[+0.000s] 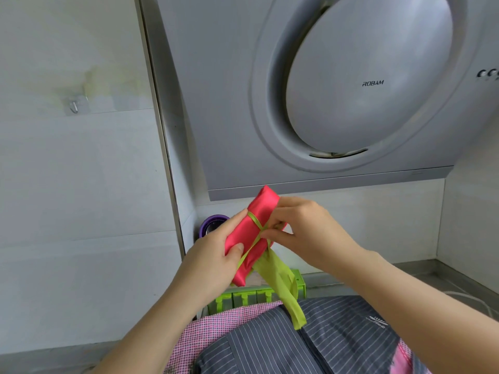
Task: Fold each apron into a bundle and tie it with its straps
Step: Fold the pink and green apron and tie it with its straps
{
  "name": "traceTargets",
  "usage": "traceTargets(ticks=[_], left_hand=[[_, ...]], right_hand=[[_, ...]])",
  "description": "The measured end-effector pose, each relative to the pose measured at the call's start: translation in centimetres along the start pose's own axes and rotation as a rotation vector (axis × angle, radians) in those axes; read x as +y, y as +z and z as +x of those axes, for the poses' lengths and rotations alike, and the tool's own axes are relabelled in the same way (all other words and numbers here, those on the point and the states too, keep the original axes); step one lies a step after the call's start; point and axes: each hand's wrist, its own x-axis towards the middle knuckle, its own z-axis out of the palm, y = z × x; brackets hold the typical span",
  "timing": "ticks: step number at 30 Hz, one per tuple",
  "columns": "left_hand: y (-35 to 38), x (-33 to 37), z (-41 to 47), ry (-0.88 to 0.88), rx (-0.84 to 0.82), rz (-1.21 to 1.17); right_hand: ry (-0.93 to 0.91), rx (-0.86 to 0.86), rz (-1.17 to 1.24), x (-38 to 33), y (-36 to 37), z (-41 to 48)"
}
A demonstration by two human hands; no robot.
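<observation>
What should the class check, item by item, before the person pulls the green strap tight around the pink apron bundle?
1. Pink apron bundle folded compact: ok.
2. Left hand grips the bundle, thumb pinning the green strap: ok.
3. Right hand pinches the strap where it crosses: ok.
4. Knot finished: cannot tell; fingers hide the crossing.
5. Loose green tail hangs free: not ok; it drapes onto the striped apron below.
6. Second strap end located: cannot tell.
</observation>
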Motion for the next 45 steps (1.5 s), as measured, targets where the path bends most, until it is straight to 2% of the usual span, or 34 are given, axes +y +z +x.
traceTargets(ticks=[3,7,14,17,19,21,24,28,32,40,45], left_hand=[[0.2,0.3,-0.3,0.004,-0.052,-0.025],[0.3,0.2,-0.4,0.013,-0.029,-0.04],[-0.3,-1.0,0.1,-0.049,0.002,-0.135],[-0.5,-1.5,0.3,-0.082,0.038,-0.244],[-0.7,-1.6,0.3,-0.111,0.053,-0.358],[-0.9,-1.6,0.4,-0.129,0.066,-0.426],[-0.6,-1.3,0.4,-0.1,0.08,-0.367],[0.4,-1.0,0.1,-0.079,0.081,-0.234],[1.0,-0.8,0.2,-0.073,0.094,-0.157],[0.9,-0.7,0.0,-0.109,0.114,-0.097],[1.5,0.5,0.1,-0.088,0.114,-0.002]], right_hand=[[0.081,0.014,0.125,-0.1,0.1,0.1],[0.207,0.003,0.344,-0.6,0.4,0.0],[0.372,0.105,0.713,-0.4,-0.6,-0.6],[0.39,0.068,0.764,0.3,-0.7,-1.3],[0.369,-0.015,0.8,0.7,-0.7,-1.9],[0.34,-0.114,0.769,0.8,-0.6,-2.3],[0.332,-0.178,0.642,0.7,-0.7,-2.2],[0.287,-0.124,0.64,0.3,-1.5,-1.6],[0.2,-0.093,0.538,-0.7,-2.2,-0.8],[0.204,-0.191,0.301,-0.2,-2.9,-0.9],[0.08,-0.099,0.238,-1.4,-2.0,0.1]])
